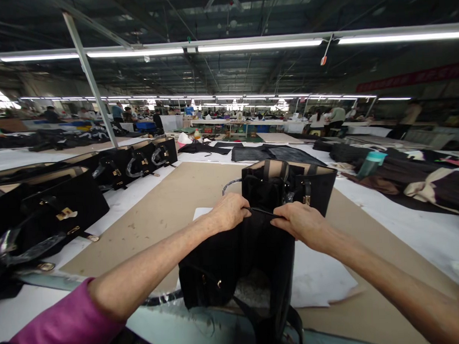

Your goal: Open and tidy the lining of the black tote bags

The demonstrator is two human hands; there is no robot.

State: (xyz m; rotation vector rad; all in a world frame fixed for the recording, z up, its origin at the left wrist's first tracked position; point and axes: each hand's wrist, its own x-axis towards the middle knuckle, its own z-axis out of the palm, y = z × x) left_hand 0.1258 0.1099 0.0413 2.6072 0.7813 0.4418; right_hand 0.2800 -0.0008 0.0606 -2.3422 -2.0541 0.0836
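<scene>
A black handbag [210, 265] stands at the table's near edge, its top facing me and a strap hanging down in front. My left hand [231, 211] pinches the bag's dark upper edge from the left. On the right, my right hand [297, 222] grips the same edge between thumb and fingers, and a short stretch runs taut between both hands. Just behind stands a second black handbag [326, 186] with a tan inside and gold-coloured fittings. The lower inside of the near bag is in shadow.
Several black handbags [80, 207] with plastic-wrapped handles line the left side. Tan board [148, 215] and white sheets [319, 279] cover the table. Dark fabric pieces [277, 153] lie at the back. A teal bottle [370, 164] stands right among piled cloth. People work far off.
</scene>
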